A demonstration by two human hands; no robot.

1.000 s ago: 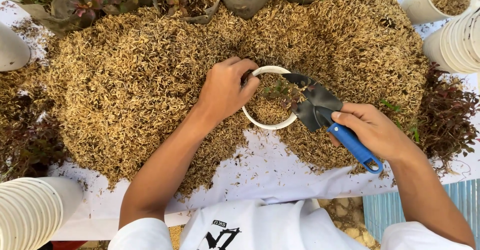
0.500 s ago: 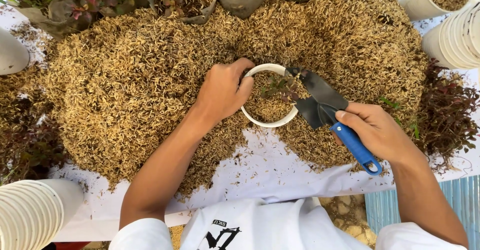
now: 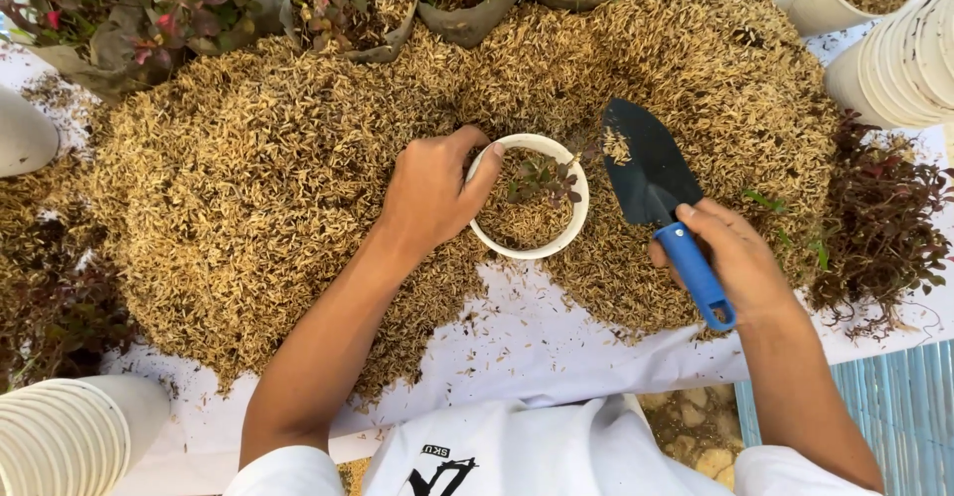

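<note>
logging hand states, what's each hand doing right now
Left hand: closed on the rim of the white pot.
Right hand: closed on the trowel by its blue handle.

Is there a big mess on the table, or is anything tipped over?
Nothing is tipped over. The white pot stands upright with a small plant in it, steadied by the left hand. The right hand holds a trowel. The husk heap is huge, with bits scattered over the white sheet.
</note>
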